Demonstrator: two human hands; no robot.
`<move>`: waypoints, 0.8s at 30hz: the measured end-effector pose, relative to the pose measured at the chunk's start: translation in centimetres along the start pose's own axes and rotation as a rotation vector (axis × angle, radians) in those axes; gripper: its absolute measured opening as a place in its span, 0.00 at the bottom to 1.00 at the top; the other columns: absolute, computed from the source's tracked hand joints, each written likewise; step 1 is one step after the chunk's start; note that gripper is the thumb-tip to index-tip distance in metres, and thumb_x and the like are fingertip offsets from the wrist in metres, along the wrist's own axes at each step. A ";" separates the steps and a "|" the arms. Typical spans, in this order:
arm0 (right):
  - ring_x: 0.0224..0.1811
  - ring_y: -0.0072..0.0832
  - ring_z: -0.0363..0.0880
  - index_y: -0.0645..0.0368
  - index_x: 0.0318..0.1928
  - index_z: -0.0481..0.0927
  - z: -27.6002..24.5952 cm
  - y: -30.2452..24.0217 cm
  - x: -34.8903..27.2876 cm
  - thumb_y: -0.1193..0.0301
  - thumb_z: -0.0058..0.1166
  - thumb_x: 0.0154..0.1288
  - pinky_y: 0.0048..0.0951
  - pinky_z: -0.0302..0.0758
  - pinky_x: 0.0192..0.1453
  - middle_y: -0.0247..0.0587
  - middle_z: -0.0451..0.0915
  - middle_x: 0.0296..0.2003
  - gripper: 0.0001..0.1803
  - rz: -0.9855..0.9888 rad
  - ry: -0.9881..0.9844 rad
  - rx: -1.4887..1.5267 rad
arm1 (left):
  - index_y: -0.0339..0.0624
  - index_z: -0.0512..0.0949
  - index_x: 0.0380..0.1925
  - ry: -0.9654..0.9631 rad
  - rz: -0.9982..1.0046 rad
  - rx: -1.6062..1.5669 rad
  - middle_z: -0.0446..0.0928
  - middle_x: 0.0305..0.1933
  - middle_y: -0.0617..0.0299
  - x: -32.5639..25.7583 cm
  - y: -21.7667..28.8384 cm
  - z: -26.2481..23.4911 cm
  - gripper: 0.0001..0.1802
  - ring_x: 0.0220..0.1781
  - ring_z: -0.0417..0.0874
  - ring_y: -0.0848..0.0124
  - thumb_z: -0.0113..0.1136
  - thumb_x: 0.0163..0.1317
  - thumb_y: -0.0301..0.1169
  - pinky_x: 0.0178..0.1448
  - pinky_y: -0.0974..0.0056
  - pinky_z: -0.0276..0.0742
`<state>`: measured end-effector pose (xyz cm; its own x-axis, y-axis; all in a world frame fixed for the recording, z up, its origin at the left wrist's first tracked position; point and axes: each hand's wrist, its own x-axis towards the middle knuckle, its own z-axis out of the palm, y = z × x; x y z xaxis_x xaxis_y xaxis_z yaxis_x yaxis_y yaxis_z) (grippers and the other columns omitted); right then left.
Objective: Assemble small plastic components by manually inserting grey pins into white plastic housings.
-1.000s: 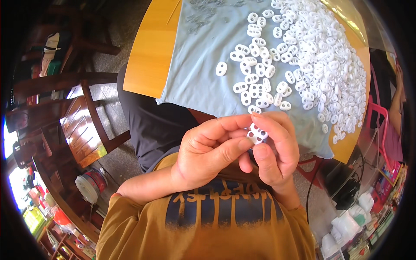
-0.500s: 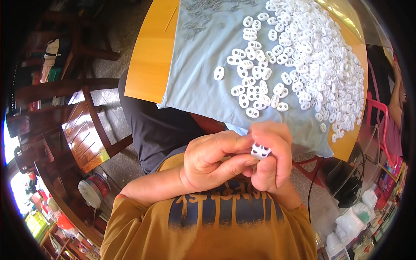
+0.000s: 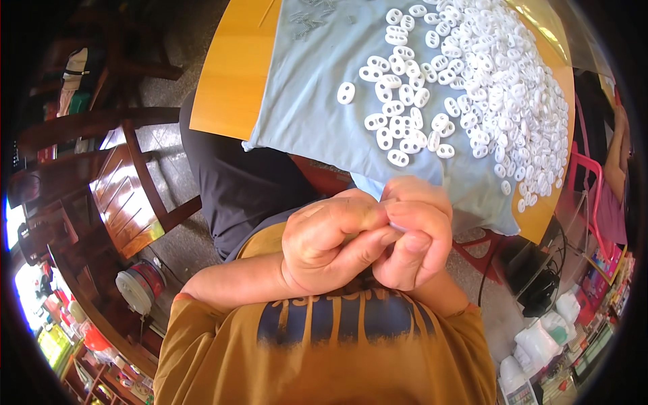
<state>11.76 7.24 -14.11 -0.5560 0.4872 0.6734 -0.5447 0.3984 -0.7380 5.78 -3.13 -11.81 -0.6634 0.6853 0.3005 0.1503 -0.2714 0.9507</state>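
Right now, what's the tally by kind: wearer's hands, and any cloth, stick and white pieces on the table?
Left hand and right hand: 2
Cloth: 1
Stick: 1
White pieces: over 50, too heaped for an exact count
Total: over 54

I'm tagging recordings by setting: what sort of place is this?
Probably a home or small shop used for handwork: a heap of white two-holed pieces covers part of a cloth-draped table, with a wooden chair at left and white bags at lower right.
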 end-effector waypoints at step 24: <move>0.28 0.34 0.74 0.65 0.40 0.78 -6.7 -1.2 1.7 0.81 0.52 0.55 0.27 0.71 0.31 0.45 0.78 0.31 0.10 0.252 0.027 -0.494 | 0.37 0.73 0.32 0.191 -0.318 -0.346 0.71 0.25 0.65 19.7 2.9 -5.3 0.08 0.24 0.68 0.78 0.53 0.62 0.31 0.34 0.73 0.65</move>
<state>15.65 12.78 -12.40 -0.6115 0.6314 0.4768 -0.0342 0.5810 -0.8132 -10.77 5.97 -3.51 -0.7643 0.6430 -0.0496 -0.3107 -0.2998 0.9020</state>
